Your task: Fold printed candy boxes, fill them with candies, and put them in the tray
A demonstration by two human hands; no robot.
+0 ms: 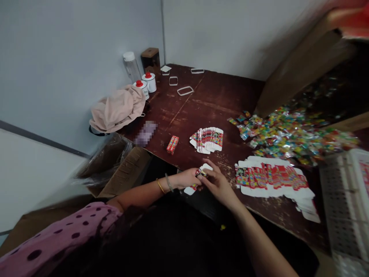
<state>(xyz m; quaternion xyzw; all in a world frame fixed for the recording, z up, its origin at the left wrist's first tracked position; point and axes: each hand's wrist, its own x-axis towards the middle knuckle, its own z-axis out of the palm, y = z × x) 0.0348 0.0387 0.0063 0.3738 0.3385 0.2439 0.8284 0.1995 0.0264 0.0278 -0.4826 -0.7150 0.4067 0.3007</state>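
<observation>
Two hands are closed on one flat printed carton blank (198, 177) at the near table (207, 104) edge: the left hand (188, 179) pinches its left end, the right hand (217, 184) its right. Folding appears to be in hand (judged from the grip); squaring the panels seems called for next. A finished small box (172, 144) lies at eleven o'clock, fanned blanks (208, 139) at twelve, more blanks (271, 179) at three, wrapped candies (288, 134) at two.

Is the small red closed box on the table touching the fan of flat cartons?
No, the small red box lies apart from the fanned flat cartons, with bare table between them.
</observation>
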